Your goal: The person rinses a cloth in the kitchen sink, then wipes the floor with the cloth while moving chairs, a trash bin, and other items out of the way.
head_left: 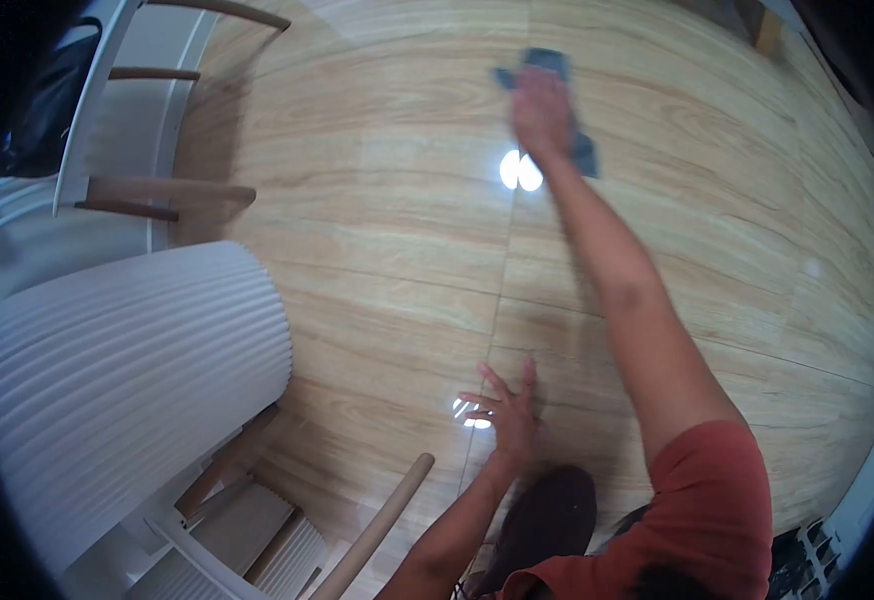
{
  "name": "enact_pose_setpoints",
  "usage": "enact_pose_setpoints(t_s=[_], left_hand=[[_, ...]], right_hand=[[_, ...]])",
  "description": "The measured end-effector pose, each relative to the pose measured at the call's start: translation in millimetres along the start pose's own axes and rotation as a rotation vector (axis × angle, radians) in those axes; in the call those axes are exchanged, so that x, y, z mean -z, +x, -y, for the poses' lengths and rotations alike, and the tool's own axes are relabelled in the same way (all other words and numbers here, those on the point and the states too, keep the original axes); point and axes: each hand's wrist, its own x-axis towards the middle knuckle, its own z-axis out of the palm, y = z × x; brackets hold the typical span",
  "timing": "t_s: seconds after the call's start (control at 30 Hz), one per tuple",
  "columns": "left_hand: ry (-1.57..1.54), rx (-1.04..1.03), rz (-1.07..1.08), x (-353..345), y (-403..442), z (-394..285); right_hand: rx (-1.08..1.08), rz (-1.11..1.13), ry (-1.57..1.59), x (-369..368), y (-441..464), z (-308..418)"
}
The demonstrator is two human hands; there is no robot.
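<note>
Stretched far forward, my right hand (pixel 542 108) presses a grey-blue cloth (pixel 585 152) against the tiled floor. Its fingers are close together on the cloth and slightly blurred; parts of the cloth show beyond the fingertips and on both sides of the hand. My left hand (pixel 513 418) is close to my body, low over the floor, with its fingers spread and nothing in it. Whether its fingertips touch the floor I cannot tell.
Glossy wood-patterned tiles (pixel 387 230) cover the floor and reflect lights. At the left lies a white ribbed panel (pixel 137 370), with white furniture and wooden legs (pixel 187 190) around it. Another wooden leg (pixel 382 520) sticks out near my left forearm. My dark shoe (pixel 552 515) is below.
</note>
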Motion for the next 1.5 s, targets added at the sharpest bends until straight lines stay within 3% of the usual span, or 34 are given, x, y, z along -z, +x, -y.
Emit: enact_pose_setpoints(t_s=[0.07,0.1,0.13,0.17,0.27,0.33,0.37,0.43,0.47,0.5,0.53,0.57,0.6,0.63,0.73,0.8,0.83,0.9,1.0,1.1,1.2,1.23,1.27,1.3,1.37,1.43,1.5], left_hand=[[0.038,0.004,0.103,6,0,2],[0.06,0.009,0.021,-14,2,4],[0.079,0.007,-0.066,-27,4,6],[0.077,-0.005,-0.064,-30,5,8],[0.17,0.04,0.053,-52,8,10],[0.192,-0.062,-0.056,-77,13,18],[0.135,-0.081,-0.099,-75,11,19],[-0.151,-0.013,-0.057,-16,-3,11],[-0.25,-0.004,-0.004,5,-11,6],[-0.257,-0.019,0.003,7,-13,6],[-0.26,-0.025,0.002,6,-16,7],[-0.26,-0.026,-0.009,5,-14,7],[-0.261,-0.028,-0.011,4,-14,7],[-0.282,-0.018,-0.025,0,-14,7],[-0.301,-0.002,-0.034,3,-14,1],[-0.281,0.0,-0.032,4,-13,3],[-0.276,0.02,-0.034,4,-11,0],[-0.266,0.039,-0.012,-2,-12,-1],[-0.267,0.053,-0.021,-1,-8,-3],[-0.233,0.101,-0.003,5,-14,-7],[-0.426,0.146,-0.162,-8,-26,-6],[-0.449,0.162,-0.349,-26,-34,-6],[-0.463,0.172,-0.544,-42,-41,-4],[-0.451,0.149,-0.596,-68,-50,6],[-0.487,0.178,-0.527,-90,-81,20],[-0.532,0.206,-0.469,-98,-100,38],[-0.291,0.151,-0.118,-101,-112,63]], right_hand=[[0.055,0.225,0.185,-12,-6,102],[0.205,0.173,0.035,-35,-23,143],[0.227,0.407,0.086,-19,-39,181],[0.316,0.388,0.313,-16,-67,205],[0.483,0.454,0.349,22,-143,234],[0.516,0.452,0.455,49,-167,223],[0.503,0.464,0.372,56,-170,204],[0.228,0.512,0.279,98,-155,150],[0.203,0.268,0.27,115,-159,110],[0.057,0.367,0.144,131,-157,70],[-0.124,0.296,0.099,140,-167,31],[-0.061,0.109,-0.011,150,-186,-16],[-0.104,0.125,-0.172,171,-203,-58],[-0.274,0.089,-0.115,193,-222,-100],[-0.407,-0.006,-0.23,274,-299,-212],[-0.646,0.021,-0.451,321,-352,-253],[-0.641,0.026,-0.45,321,-357,-251],[-0.956,-0.074,-0.643,322,-377,-232],[-0.506,0.02,-0.349,293,-360,-171],[-0.238,0.144,-0.035,247,-321,-64],[0.119,0.423,0.252,230,-308,22],[0.118,0.43,0.278,231,-320,32],[0.263,0.529,0.399,232,-331,43],[0.415,0.62,0.513,236,-339,50],[0.585,0.77,0.563,272,-367,31],[0.562,0.788,0.676,309,-403,-9],[0.5,0.916,0.566,363,-419,-63]])
